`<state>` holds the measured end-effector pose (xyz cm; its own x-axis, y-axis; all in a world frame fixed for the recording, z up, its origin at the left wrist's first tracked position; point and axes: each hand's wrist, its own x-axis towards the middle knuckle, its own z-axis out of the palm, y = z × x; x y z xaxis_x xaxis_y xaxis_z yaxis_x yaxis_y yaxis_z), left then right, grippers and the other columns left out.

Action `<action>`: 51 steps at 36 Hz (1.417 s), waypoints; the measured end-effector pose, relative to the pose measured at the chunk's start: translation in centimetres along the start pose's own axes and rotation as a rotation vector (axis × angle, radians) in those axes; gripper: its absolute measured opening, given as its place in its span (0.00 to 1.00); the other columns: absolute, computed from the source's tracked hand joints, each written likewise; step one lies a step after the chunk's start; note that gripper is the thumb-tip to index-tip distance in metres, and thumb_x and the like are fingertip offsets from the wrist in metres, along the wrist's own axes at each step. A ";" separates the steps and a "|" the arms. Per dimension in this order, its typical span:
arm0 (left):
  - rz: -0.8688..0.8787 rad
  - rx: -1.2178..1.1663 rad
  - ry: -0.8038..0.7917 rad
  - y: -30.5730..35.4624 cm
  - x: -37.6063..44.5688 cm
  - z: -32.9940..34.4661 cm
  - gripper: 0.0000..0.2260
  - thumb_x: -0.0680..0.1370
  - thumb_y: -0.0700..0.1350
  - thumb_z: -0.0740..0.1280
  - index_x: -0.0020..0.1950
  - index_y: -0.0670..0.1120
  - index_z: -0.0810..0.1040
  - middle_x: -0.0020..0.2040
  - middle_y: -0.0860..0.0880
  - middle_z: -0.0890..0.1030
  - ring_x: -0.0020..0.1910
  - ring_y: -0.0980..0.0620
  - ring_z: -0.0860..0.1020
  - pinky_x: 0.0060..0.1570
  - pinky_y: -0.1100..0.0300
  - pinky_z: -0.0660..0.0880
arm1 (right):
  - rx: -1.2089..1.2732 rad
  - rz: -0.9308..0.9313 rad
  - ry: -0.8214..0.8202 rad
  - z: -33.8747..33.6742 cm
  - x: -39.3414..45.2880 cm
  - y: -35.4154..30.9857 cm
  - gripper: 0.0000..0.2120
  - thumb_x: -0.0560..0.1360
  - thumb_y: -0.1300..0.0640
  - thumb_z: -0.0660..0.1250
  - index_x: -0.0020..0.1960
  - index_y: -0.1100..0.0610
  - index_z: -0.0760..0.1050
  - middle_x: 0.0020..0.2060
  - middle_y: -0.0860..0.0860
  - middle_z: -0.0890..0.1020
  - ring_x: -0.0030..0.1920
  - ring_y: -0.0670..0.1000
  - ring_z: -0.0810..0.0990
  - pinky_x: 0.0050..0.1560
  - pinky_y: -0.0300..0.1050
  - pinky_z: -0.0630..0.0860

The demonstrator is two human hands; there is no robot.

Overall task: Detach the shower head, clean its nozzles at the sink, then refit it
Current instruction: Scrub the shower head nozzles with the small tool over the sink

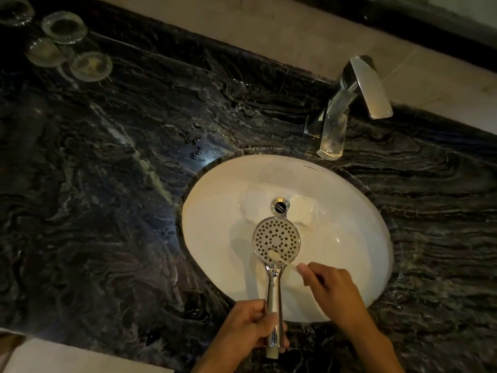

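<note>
The left hand (248, 325) grips the chrome handle of the shower head (276, 239), fingers curled fully round the lower handle near the front edge of the counter (107, 184). The right hand (332, 288) pinches the handle of a toothbrush (279, 258) between thumb and fingers; its bristles touch the lower part of the nozzle face. The shower head is held face up over the white sink (349, 211), the handle crossing the basin's near rim. Open basin surface surrounds the nozzle face on all sides. The drain (279, 206) lies just beyond it. Small writing on the far rim is too small to read. The faucet (349, 103) stands beyond the basin; glasses (64, 26) stand at the far left.
</note>
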<state>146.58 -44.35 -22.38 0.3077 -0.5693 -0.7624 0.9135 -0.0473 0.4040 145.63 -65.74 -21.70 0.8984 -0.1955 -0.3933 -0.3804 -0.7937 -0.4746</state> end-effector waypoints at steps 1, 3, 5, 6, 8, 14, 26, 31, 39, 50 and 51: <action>0.003 -0.008 0.001 0.1 0.0 0.0 0.05 0.79 0.37 0.67 0.49 0.35 0.80 0.41 0.38 0.84 0.39 0.42 0.84 0.41 0.55 0.81 | -0.011 0.009 -0.004 0.0 -0.1 0.1 0.27 0.73 0.29 0.49 0.33 0.48 0.73 0.25 0.44 0.75 0.31 0.44 0.77 0.38 0.47 0.76; 0.003 -0.014 0.004 0.2 0.0 0.0 0.05 0.79 0.37 0.67 0.51 0.35 0.80 0.42 0.38 0.84 0.40 0.41 0.83 0.42 0.53 0.80 | -0.025 0.010 0.038 -0.4 0.4 0.3 0.27 0.74 0.30 0.49 0.34 0.49 0.73 0.25 0.44 0.76 0.31 0.44 0.77 0.37 0.49 0.77; -0.001 -0.010 0.005 0.1 0.0 0.0 0.06 0.79 0.37 0.67 0.51 0.35 0.80 0.42 0.39 0.84 0.40 0.41 0.84 0.42 0.53 0.80 | -0.024 0.013 0.129 -1.2 1.3 0.6 0.26 0.75 0.31 0.51 0.33 0.48 0.73 0.24 0.44 0.76 0.29 0.43 0.76 0.32 0.47 0.75; -0.003 -0.006 0.004 0.0 0.0 0.0 0.06 0.79 0.38 0.67 0.51 0.35 0.80 0.42 0.39 0.84 0.40 0.41 0.84 0.42 0.54 0.81 | -0.024 0.020 0.183 -1.7 1.9 0.7 0.26 0.76 0.32 0.51 0.33 0.48 0.73 0.24 0.44 0.75 0.28 0.42 0.76 0.30 0.45 0.73; -0.004 0.015 0.006 -0.2 0.1 -0.1 0.06 0.78 0.39 0.69 0.51 0.36 0.81 0.43 0.39 0.85 0.41 0.41 0.85 0.42 0.53 0.81 | -0.045 0.019 0.257 -2.7 3.2 0.7 0.26 0.77 0.33 0.52 0.33 0.49 0.73 0.23 0.45 0.75 0.28 0.42 0.75 0.29 0.44 0.71; -0.002 0.020 0.004 -0.3 0.3 -0.1 0.06 0.77 0.40 0.69 0.49 0.37 0.82 0.42 0.38 0.85 0.41 0.40 0.85 0.42 0.52 0.81 | -0.150 -0.064 0.145 -2.5 4.0 -0.9 0.27 0.77 0.31 0.49 0.33 0.47 0.71 0.24 0.44 0.74 0.27 0.42 0.74 0.29 0.41 0.69; -0.004 -0.034 0.002 0.3 -0.3 0.1 0.06 0.79 0.36 0.68 0.52 0.33 0.80 0.41 0.37 0.84 0.39 0.41 0.84 0.40 0.54 0.80 | -0.437 -0.092 0.300 -3.6 4.2 -3.6 0.25 0.80 0.35 0.50 0.31 0.48 0.64 0.22 0.43 0.66 0.23 0.49 0.68 0.24 0.40 0.62; 0.002 -0.021 0.007 0.4 -0.3 0.2 0.06 0.79 0.36 0.67 0.52 0.33 0.80 0.42 0.37 0.84 0.40 0.41 0.83 0.43 0.54 0.80 | -0.459 -0.047 0.225 -3.4 3.8 -3.7 0.25 0.80 0.35 0.51 0.31 0.48 0.64 0.24 0.44 0.67 0.26 0.53 0.73 0.28 0.43 0.64; -0.011 -0.009 0.023 0.7 -0.2 0.5 0.05 0.80 0.36 0.66 0.49 0.34 0.80 0.41 0.37 0.82 0.38 0.42 0.83 0.41 0.54 0.80 | -0.408 -0.043 0.115 -0.6 1.6 -3.7 0.29 0.78 0.31 0.44 0.37 0.49 0.72 0.29 0.46 0.78 0.30 0.50 0.77 0.30 0.44 0.68; -0.027 -0.039 0.016 0.8 -0.4 0.5 0.07 0.80 0.36 0.66 0.51 0.32 0.79 0.39 0.39 0.83 0.38 0.41 0.83 0.40 0.55 0.80 | -0.323 0.015 0.077 -1.3 3.4 -4.0 0.26 0.79 0.32 0.49 0.34 0.49 0.70 0.28 0.45 0.74 0.30 0.49 0.75 0.31 0.44 0.68; -0.029 -0.033 0.016 0.8 -0.4 0.5 0.06 0.80 0.37 0.66 0.51 0.33 0.79 0.39 0.39 0.83 0.39 0.40 0.83 0.42 0.54 0.80 | -0.337 0.002 0.038 -0.9 2.9 -4.1 0.27 0.79 0.32 0.49 0.37 0.49 0.73 0.30 0.46 0.75 0.32 0.50 0.77 0.32 0.44 0.70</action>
<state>147.05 -44.55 -21.56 0.2847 -0.5548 -0.7817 0.9304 -0.0366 0.3648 150.00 -63.58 -20.21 0.9079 -0.2133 -0.3607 -0.2938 -0.9378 -0.1848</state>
